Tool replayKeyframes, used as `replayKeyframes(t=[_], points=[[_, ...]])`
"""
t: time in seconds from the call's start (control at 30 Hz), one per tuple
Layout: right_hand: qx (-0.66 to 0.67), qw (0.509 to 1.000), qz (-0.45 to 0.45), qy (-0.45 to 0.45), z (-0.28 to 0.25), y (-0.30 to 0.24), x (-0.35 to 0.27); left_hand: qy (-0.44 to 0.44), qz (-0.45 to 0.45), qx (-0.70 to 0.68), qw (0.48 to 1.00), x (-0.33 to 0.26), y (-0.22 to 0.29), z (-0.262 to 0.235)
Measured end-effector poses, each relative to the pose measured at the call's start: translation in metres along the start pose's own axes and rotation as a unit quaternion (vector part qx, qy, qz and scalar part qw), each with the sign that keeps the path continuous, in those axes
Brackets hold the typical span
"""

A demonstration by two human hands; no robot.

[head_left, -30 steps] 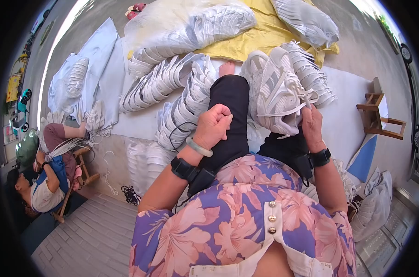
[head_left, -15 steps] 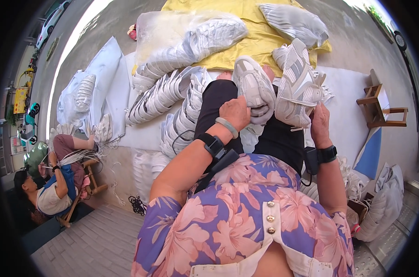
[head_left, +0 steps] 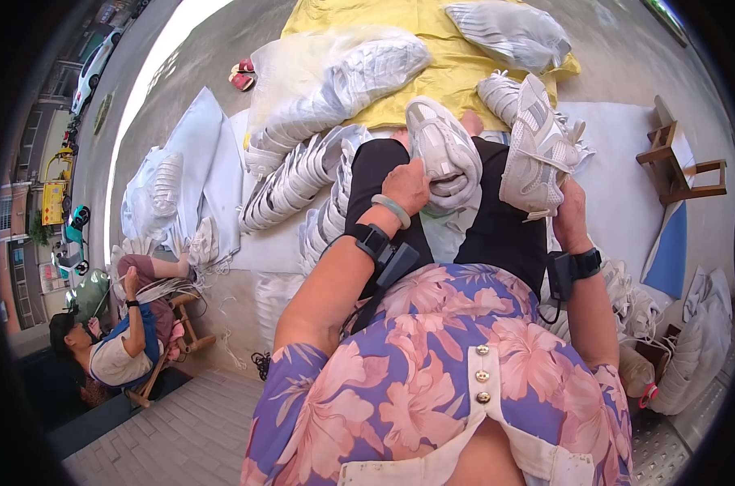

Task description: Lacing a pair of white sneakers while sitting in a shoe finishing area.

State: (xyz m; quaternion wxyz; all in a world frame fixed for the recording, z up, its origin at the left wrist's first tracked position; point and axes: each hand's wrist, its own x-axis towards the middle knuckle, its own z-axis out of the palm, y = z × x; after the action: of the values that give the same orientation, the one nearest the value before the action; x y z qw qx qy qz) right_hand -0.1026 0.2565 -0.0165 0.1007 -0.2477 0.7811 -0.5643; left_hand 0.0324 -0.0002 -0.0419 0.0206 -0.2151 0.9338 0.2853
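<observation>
My left hand (head_left: pixel 406 186) is closed on a white-and-grey sneaker (head_left: pixel 442 150), gripping it beside its ankle opening. That sneaker lies over my dark trousers between my knees, its toe pointing away from me. On the right, my right hand (head_left: pixel 572 212) holds a second white sneaker (head_left: pixel 536 158) by its heel end, toe up and tilted so its side shows. A lace runs over this second sneaker. The fingertips of my right hand are partly hidden behind the shoe.
Nested rows of white shoe uppers (head_left: pixel 290 182) lie left of my legs. Bagged uppers (head_left: pixel 376 69) rest on a yellow sheet (head_left: pixel 440 20) ahead. A wooden stool (head_left: pixel 679 166) stands at right, bagged shoes (head_left: pixel 682 368) below it. A seated co-worker (head_left: pixel 120 344) handles white laces at left.
The right-hand sneaker has turned, so its side now faces me more, and my right hand has shifted slightly right. The left-hand sneaker stays nearly in place. The co-worker's hand has risen.
</observation>
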Motion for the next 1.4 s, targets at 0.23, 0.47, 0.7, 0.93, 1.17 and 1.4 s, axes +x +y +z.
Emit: replayKeyframes(t=[0.23, 0.47, 0.7, 0.93, 1.17, 1.4], points=[[0.042, 0.999, 0.004, 0.004, -0.012, -0.007, -0.011, 0.01, -0.002, -0.038, 0.999, -0.003, 0.001, 0.005], [0.127, 0.989, 0.08, -0.004, -0.014, -0.019, -0.018, 0.016, 0.043, -0.043, 0.998, -0.02, -0.015, 0.003], [0.25, 0.948, 0.184, 0.07, -0.002, -0.031, -0.021, 0.014, 0.07, -0.012, 0.997, -0.035, -0.026, 0.0], [0.163, 0.979, 0.125, 0.006, 0.001, -0.031, -0.018, 0.065, 0.043, 0.009, 0.997, -0.033, -0.01, -0.01], [0.058, 0.998, -0.027, -0.012, -0.011, -0.023, -0.024, 0.193, 0.095, 0.053, 0.975, 0.009, 0.013, -0.068], [-0.014, 0.997, -0.065, 0.042, -0.025, -0.004, -0.043, -0.053, -0.086, -0.242, 0.965, 0.072, 0.011, -0.111]])
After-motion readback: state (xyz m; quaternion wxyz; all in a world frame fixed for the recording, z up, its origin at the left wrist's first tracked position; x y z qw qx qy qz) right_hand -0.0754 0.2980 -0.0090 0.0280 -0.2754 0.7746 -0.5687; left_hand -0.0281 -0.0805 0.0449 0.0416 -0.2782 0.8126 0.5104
